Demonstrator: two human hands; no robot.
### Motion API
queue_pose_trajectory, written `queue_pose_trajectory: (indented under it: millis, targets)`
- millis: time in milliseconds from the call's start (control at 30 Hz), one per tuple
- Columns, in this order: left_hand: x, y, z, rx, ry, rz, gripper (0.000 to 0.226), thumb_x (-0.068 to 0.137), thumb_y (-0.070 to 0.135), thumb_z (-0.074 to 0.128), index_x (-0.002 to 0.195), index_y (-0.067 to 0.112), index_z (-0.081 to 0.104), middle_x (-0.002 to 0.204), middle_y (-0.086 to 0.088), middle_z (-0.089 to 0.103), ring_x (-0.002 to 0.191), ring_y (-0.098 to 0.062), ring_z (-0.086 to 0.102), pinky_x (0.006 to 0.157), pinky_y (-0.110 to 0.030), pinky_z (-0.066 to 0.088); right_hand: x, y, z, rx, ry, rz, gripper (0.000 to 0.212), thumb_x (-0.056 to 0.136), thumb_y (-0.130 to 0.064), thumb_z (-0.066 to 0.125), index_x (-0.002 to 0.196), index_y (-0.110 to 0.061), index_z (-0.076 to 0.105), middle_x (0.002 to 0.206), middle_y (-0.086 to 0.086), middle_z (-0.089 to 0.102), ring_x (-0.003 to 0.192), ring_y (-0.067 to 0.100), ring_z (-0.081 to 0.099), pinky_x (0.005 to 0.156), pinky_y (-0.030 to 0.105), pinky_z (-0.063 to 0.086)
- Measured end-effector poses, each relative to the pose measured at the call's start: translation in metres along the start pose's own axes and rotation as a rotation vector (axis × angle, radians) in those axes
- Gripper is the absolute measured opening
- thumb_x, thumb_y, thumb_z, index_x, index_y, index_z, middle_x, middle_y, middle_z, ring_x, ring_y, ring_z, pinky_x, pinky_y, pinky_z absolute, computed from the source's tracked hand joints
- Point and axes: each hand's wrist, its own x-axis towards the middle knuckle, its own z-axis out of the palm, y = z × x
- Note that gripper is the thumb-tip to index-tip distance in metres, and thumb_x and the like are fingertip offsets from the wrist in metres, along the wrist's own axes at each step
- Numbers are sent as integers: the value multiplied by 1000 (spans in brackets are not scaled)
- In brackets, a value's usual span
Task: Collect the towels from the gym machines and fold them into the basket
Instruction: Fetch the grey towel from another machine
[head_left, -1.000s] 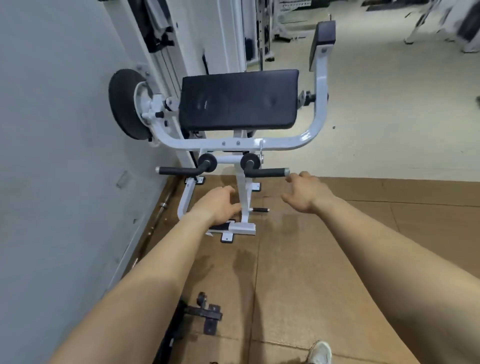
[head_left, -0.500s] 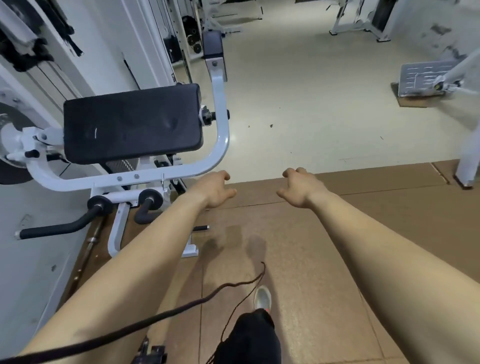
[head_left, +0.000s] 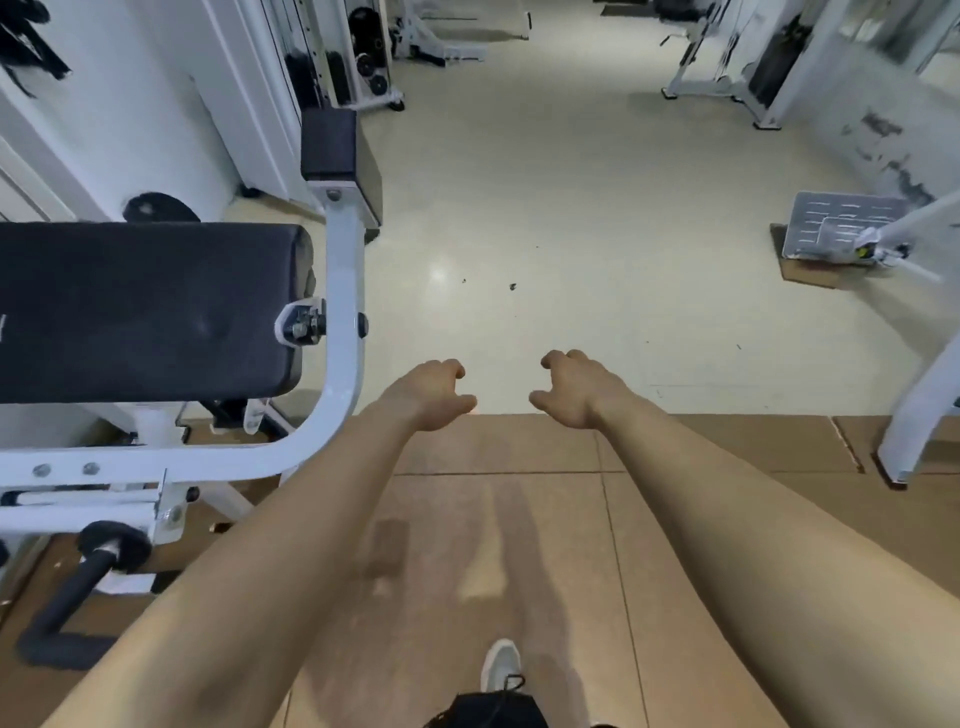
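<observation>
**Both hands empty, no towel in sight**

The left hand (head_left: 434, 395) and the right hand (head_left: 576, 392) are held out ahead, side by side but apart, over the line where the brown mat (head_left: 498, 519) meets the pale floor (head_left: 571, 208). The fingers of both are loosely curled, and nothing is gripped by either. No towel is seen in this view, and no basket. None is made out on the black pad (head_left: 150, 312) of the machine at the left, on its white frame (head_left: 343, 322), or on the black handle (head_left: 67, 597) lower down. More machines (head_left: 727, 67) are seen at the far end and a metal footplate (head_left: 841, 228) at the right, but they are too small or blurred for cloth to be picked out. A light shoe (head_left: 500, 665) is planted on the mat below the arms.

The step in hand is judged to be the search, since a towel has yet to be found. When one is reached, it is expected to be light, soft and limp, and it would likely sag and trail if lifted by the middle. A pinch at one hem is thought enough to draw it off a machine. For folding, two neighbouring corners are best taken, one in each hand, so that the cloth hangs flat. A snag on bolts or levers is the risk to be watched.
</observation>
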Motion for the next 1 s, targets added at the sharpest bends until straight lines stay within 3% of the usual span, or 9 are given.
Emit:
queue_pose_trajectory:
  millis: [300, 567, 800, 1000]
  targets:
    - [147, 27, -45, -4, 29, -176, 58, 95, 43, 52, 146, 19, 40, 144, -3, 47, 125, -22, 50, 100, -39, 44, 180, 29, -80, -74, -49, -173, 60, 96, -40, 51, 150, -18, 34, 144, 10, 41, 125, 32, 48, 101, 45, 43]
    - [278, 61, -103, -84, 140, -406, 58, 95, 44, 53, 145, 17, 42, 142, -6, 49, 125, -24, 51, 100, -39, 45, 356, 37, -175, -155, -91, -439, 58, 95, -41, 53, 146, -16, 39, 142, 10, 43, 125, 32, 48, 97, 42, 42]
    - [359, 67, -164, -162, 265, -608, 57, 94, 46, 54, 143, 21, 43, 142, -5, 43, 120, -24, 52, 95, -37, 44, 485, 3, -248, -212, -124, -628, 60, 95, -42, 54, 147, -17, 37, 143, 10, 42, 126, 32, 48, 100, 44, 43]
    - [440, 28, -211, -267, 324, -696, 58, 94, 44, 54, 145, 19, 41, 146, -5, 43, 126, -24, 50, 103, -42, 44, 592, -60, -279, -296, -108, -756, 56, 95, -41, 53, 144, -16, 40, 140, 10, 43, 124, 32, 48, 98, 43, 43]
